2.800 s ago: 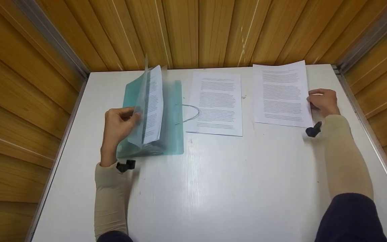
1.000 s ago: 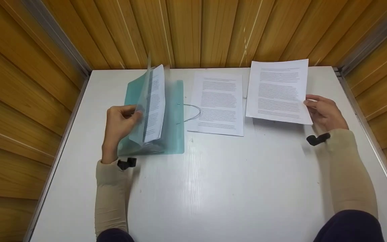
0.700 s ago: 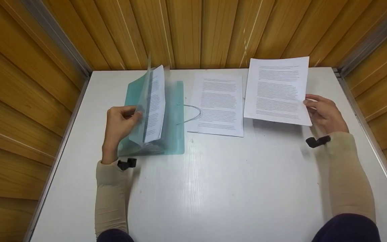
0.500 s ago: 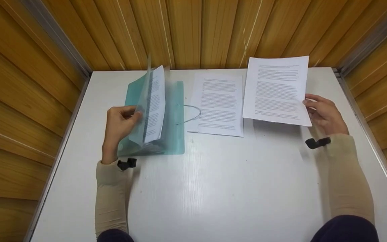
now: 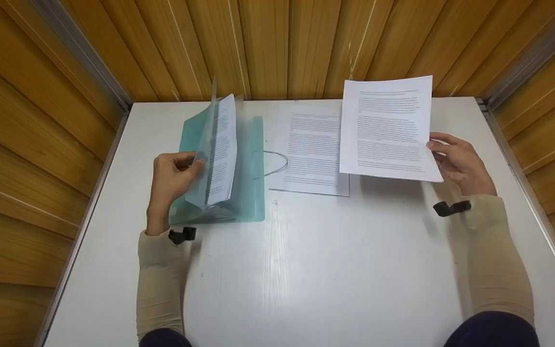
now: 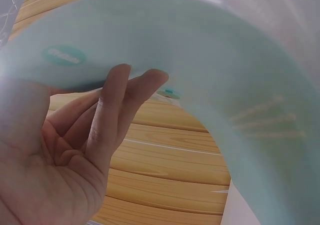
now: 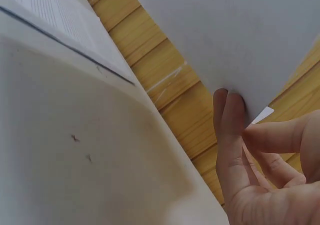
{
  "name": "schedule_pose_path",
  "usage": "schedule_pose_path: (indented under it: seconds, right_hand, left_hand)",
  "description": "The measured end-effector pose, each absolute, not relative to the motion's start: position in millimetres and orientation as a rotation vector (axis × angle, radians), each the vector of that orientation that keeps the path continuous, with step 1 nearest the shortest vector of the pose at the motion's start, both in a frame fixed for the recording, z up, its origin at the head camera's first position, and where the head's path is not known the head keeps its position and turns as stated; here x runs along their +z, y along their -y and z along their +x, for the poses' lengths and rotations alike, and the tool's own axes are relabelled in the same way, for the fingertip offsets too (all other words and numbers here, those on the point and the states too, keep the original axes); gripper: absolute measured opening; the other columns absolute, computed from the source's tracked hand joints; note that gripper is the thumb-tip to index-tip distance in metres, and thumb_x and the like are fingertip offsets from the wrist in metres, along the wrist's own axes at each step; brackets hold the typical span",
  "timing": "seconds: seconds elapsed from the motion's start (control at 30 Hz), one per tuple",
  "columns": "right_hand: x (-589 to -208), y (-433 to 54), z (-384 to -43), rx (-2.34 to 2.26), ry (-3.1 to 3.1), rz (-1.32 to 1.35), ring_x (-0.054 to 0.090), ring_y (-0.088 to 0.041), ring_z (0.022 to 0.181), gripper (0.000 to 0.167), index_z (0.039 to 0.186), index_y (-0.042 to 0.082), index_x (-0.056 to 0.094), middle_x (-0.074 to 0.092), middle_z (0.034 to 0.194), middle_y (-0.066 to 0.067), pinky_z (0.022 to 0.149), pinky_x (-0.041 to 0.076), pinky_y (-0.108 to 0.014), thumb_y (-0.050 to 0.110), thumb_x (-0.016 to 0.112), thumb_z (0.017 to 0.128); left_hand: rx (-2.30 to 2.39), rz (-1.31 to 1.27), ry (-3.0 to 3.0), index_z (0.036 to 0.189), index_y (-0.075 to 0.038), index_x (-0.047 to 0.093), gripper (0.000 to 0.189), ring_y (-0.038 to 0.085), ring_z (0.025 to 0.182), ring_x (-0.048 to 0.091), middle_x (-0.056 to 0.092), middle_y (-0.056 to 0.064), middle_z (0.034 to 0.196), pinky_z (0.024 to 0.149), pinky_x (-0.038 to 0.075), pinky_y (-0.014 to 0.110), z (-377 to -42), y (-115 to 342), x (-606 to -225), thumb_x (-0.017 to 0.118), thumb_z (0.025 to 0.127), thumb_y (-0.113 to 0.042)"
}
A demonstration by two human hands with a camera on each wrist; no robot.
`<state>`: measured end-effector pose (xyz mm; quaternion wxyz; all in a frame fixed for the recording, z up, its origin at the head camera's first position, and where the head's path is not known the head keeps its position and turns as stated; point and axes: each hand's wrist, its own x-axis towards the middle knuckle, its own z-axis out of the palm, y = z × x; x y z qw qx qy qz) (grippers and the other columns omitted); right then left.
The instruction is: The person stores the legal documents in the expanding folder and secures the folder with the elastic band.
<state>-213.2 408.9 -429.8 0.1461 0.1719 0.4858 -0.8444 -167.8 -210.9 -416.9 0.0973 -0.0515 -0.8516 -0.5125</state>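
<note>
On the left of the table lies a teal folder (image 5: 256,193), opened, with translucent leaves standing up and printed pages (image 5: 222,149) between them. My left hand (image 5: 174,171) pinches the raised leaves at their left edge; in the left wrist view the translucent teal sheet (image 6: 150,30) bends over the fingers. A printed paper sheet (image 5: 388,127) hangs above the table, its right edge pinched between thumb and fingers of my right hand (image 5: 463,161). Its plain back shows in the right wrist view. Partly behind it, a paper stack (image 5: 311,149) lies in the middle.
A thin cord loop (image 5: 277,161) runs from the folder's right edge toward the paper stack. The white table (image 5: 306,270) is bordered by wood-panelled walls (image 5: 268,48) at the back and both sides. A small black device (image 5: 451,208) sits on each wrist.
My right hand has lifted the sheet off the table and moved it left, so it now overlaps the stack's right side. The left hand and folder stay nearly still.
</note>
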Motion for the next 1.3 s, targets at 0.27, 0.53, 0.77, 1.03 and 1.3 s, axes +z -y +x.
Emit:
schedule_pose_path:
  seconds: [0.27, 0.53, 0.77, 1.03, 1.3]
  right_hand:
    - [-457, -416, -235, -2.332, -1.644, 0.494, 0.074, -0.021, 0.099, 0.033, 0.127, 0.012, 0.072, 0.077, 0.115, -0.004, 0.081, 0.063, -0.034, 0.002, 0.077, 0.096]
    - [-451, -396, -233, -2.34, -1.682, 0.405, 0.074, -0.019, 0.096, 0.026, 0.123, 0.009, 0.071, 0.076, 0.112, -0.005, 0.079, 0.062, -0.031, 0.001, 0.073, 0.098]
    - [-449, -384, -232, -2.335, -1.69, 0.359, 0.074, -0.02, 0.099, 0.029, 0.127, 0.009, 0.071, 0.075, 0.117, -0.005, 0.081, 0.062, -0.03, 0.002, 0.073, 0.099]
    - [-453, -372, -233, -2.412, -1.594, 0.333, 0.074, -0.022, 0.098, 0.025, 0.122, 0.005, 0.072, 0.074, 0.116, -0.009, 0.079, 0.063, -0.032, -0.004, 0.069, 0.099]
    - [-451, -359, -232, -2.385, -1.614, 0.289, 0.074, -0.021, 0.1, 0.027, 0.125, 0.005, 0.071, 0.073, 0.118, -0.009, 0.082, 0.062, -0.031, -0.003, 0.071, 0.099]
  left_hand:
    - [-1.465, -0.135, 2.482, 0.112, 0.004, 0.082, 0.023, 0.023, 0.082, 0.075, 0.08, 0.022, 0.103, 0.066, 0.054, 0.013, -184, 221, -453, 0.074, 0.092, -0.006]
    - [-1.485, -0.106, 2.487, 0.111, 0.002, 0.083, 0.021, 0.012, 0.078, 0.073, 0.081, 0.017, 0.1, 0.066, 0.055, 0.016, -183, 223, -450, 0.075, 0.093, -0.005]
    - [-1.487, -0.111, 2.472, 0.11, 0.001, 0.083, 0.02, 0.009, 0.079, 0.074, 0.082, 0.017, 0.1, 0.067, 0.056, 0.015, -183, 222, -448, 0.075, 0.093, -0.004]
    - [-1.484, -0.118, 2.478, 0.112, 0.0, 0.083, 0.021, 0.012, 0.079, 0.074, 0.081, 0.017, 0.102, 0.068, 0.055, 0.016, -184, 222, -449, 0.074, 0.093, -0.004]
    - [-1.481, -0.127, 2.483, 0.113, 0.0, 0.083, 0.022, 0.013, 0.079, 0.073, 0.082, 0.016, 0.103, 0.068, 0.055, 0.015, -182, 221, -448, 0.075, 0.093, -0.005]
